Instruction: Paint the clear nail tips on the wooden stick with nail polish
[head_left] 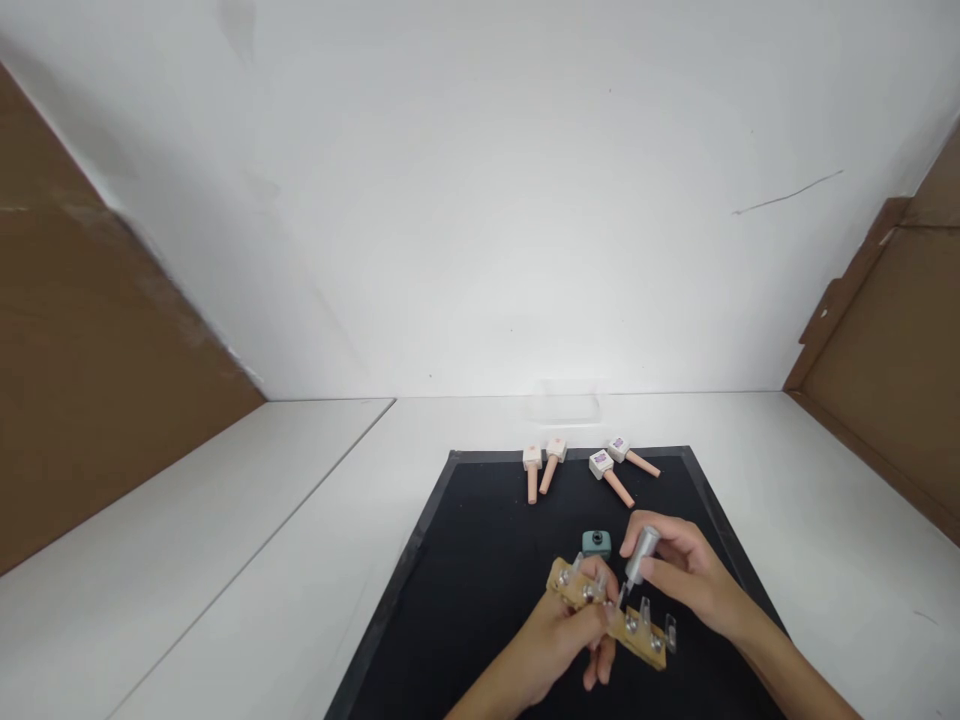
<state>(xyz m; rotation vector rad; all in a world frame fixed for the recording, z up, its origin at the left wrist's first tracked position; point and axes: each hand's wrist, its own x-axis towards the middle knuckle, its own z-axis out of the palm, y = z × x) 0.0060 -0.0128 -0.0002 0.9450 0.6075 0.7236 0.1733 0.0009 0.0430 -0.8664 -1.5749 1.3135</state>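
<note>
My left hand [566,640] grips a yellowish nail-tip holder [637,640] around its middle. Several clear nail tips [645,610] stand up from metal studs along it. In my right hand [682,570] is a nail polish brush [643,555] with a silver cap handle, pinched between thumb and fingers. Its bristle end points down at a nail tip near the holder's middle; whether it touches cannot be made out. Just beyond the hands, a teal polish bottle [597,543] stands uncapped, its dark opening facing up.
Several white polish bottles with pink caps [532,470] lie at the far edge of the black mat [465,560]. Behind them a clear plastic tray [564,403] sits on the white table [285,560] by the wall. Brown cardboard panels [97,330] flank both sides.
</note>
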